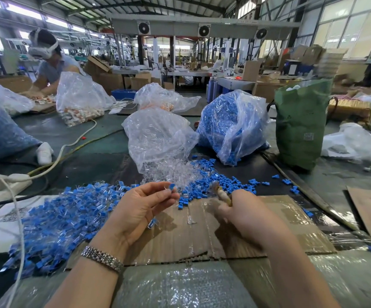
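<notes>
My left hand (140, 207) is raised palm up over a sheet of cardboard (202, 232) and pinches a small clear plastic part with a blue cap (170, 187) at its fingertips. My right hand (246, 214) grips a wooden-handled tool (221, 192) whose blurred end points up toward that part. A heap of assembled blue and clear pieces (62, 221) lies to the left. Loose clear parts (171, 172) and loose blue caps (213, 181) lie just beyond my hands.
An open clear bag (157, 134) spills clear parts; a bag of blue caps (231, 125) and a green sack (300, 123) stand behind. White cables (20, 218) and a power strip (13, 181) lie left. Another person (51, 63) works at far left.
</notes>
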Available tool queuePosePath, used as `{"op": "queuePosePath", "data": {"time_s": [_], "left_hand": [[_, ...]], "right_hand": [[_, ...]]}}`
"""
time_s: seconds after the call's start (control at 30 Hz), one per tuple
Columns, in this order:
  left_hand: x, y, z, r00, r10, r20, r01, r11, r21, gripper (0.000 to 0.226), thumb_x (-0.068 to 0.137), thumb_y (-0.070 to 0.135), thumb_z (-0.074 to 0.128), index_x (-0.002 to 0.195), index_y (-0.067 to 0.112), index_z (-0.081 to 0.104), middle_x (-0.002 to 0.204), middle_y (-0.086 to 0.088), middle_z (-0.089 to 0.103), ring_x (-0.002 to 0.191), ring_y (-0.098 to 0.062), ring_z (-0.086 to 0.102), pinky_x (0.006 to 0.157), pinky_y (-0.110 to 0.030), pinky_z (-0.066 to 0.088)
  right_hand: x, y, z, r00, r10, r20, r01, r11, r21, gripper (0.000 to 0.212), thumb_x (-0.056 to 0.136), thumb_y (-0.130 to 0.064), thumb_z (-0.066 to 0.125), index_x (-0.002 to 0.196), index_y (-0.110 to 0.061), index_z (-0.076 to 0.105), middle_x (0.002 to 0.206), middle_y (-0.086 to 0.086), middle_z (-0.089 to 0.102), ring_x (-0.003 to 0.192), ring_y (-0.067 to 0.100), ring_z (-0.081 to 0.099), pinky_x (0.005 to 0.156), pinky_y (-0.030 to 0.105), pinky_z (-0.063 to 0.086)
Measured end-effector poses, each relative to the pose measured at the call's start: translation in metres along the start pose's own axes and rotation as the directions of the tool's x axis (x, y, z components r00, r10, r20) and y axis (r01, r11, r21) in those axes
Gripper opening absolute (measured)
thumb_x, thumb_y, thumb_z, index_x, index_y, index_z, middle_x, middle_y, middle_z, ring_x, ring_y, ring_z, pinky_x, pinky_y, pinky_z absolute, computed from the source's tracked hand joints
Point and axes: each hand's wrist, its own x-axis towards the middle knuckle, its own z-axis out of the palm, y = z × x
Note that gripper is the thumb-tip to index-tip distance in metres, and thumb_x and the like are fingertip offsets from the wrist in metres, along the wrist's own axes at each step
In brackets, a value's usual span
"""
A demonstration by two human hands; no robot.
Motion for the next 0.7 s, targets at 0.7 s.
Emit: {"op": "queuePosePath", "data": {"time_s": [0.7], "left_hand": [[-0.003, -0.004, 0.004, 0.989, 0.136, 0.050, -0.145, 0.954, 0.262, 0.040, 0.061, 0.027, 0.088, 0.098, 0.014, 0.081, 0.107, -0.017, 0.076, 0.103, -0.028, 0.071, 0.100, -0.046, 0.050]], "right_hand": [[-0.025, -0.047, 0.003, 0.876, -0.295, 0.383, 0.059, 0.852, 0.520, 0.033, 0.103, -0.033, 0.054, 0.089, -0.006, 0.064, 0.072, 0.005, 0.065, 0.065, 0.020, 0.066, 0.072, 0.039, 0.061]]}}
